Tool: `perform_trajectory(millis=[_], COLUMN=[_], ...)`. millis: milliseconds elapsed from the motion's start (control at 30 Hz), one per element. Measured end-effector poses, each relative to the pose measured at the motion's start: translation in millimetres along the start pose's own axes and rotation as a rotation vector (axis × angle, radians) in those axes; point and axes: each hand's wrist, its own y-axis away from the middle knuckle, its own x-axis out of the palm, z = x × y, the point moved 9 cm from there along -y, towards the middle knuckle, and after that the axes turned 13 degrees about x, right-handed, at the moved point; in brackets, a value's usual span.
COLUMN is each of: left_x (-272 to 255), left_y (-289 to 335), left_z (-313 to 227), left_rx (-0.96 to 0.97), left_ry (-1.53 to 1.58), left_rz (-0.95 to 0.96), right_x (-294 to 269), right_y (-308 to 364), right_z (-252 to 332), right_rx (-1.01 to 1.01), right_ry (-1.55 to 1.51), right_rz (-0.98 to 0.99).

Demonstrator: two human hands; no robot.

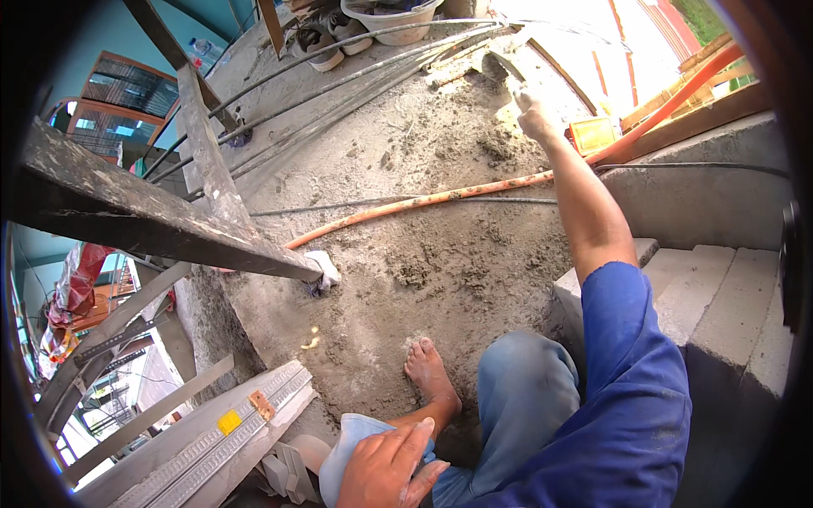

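My right arm is stretched far forward, and my right hand is closed around the handle of what looks like a trowel. Its dark blade is over the rough, wet-looking mortar on the floor. Glare around the fist hides part of the handle. Close to my body, my left hand lies on my left knee with its fingers stretched out and nothing in it. My bare foot is planted on the gritty concrete floor between the hands.
An orange hose crosses the floor, with a dark cable alongside. Pale blocks are stacked at my right. A dark beam slants in from the left. Long metal rods, shoes and a white basin are farther off.
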Motion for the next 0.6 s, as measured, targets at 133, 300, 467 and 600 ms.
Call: perform_trajectory(millis=[133,300,467,600], left_x=[-4.7,-5.0,2.4,2.9], left_y=[-13.1,-18.1,-21.1,-25.4], left_z=[-19.1,-21.4,-32.0,-30.4], left_rx=[0.192,0.239,0.278,0.286], left_ry=[-0.054,-0.052,-0.084,-0.019], left_rz=[-0.068,-0.016,0.068,0.091], right_x=[-24.4,-23.9,-11.9,21.3], right_y=[112.6,194.1,201.6,261.2], right_z=[-2.2,-11.3,-40.5,-40.6], right_rx=[0.038,0.055,0.208,0.037], right_ry=[0.023,-0.001,-0.065,-0.215], right_rz=[0.117,0.095,0.1,0.282])
